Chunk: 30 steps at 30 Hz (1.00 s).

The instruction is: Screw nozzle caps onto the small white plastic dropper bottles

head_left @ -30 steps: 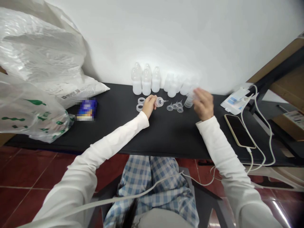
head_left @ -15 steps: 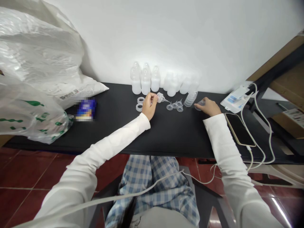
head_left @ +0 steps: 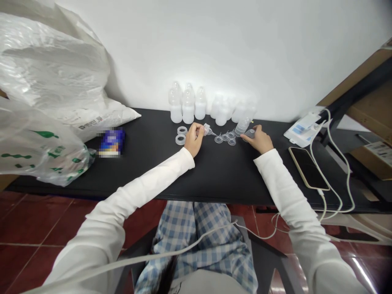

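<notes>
Bare left hand [head_left: 194,139]: frame centre, fingers pinching a translucent plastic collar with thin spout [head_left: 207,129]
Bare right hand [head_left: 260,139]: right of centre, fingers gripping a clear plastic cap [head_left: 250,133]
Clear spouted plastic discs [head_left: 226,137]: between the hands

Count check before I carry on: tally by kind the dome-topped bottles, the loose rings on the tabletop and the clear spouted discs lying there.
Dome-topped bottles: 5
Loose rings: 2
Clear spouted discs: 4
Total: 11
</notes>
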Each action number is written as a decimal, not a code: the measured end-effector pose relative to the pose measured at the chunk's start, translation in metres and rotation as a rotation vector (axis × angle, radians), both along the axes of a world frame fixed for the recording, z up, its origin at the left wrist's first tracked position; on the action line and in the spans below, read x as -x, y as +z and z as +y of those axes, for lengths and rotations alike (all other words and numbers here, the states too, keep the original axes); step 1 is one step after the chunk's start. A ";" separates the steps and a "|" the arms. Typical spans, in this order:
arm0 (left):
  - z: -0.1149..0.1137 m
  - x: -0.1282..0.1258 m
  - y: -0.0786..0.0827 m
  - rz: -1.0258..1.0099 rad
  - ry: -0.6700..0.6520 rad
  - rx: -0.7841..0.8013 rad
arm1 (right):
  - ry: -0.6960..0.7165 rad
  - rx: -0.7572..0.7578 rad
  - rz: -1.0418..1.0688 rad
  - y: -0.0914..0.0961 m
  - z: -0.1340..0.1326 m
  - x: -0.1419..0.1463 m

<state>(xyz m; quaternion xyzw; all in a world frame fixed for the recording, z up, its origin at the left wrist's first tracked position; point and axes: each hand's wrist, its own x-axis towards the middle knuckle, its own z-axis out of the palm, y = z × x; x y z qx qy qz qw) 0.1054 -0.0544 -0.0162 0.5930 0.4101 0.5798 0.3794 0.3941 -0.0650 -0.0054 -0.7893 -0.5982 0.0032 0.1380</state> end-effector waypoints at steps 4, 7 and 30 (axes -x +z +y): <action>0.001 0.000 -0.002 0.017 0.017 -0.003 | 0.005 -0.201 -0.023 0.002 -0.003 0.007; 0.002 -0.001 -0.004 0.032 0.010 -0.003 | 0.084 -0.467 0.019 0.006 -0.007 0.025; 0.000 0.000 -0.008 0.213 -0.536 -0.199 | 0.848 -0.548 0.364 -0.022 -0.014 0.092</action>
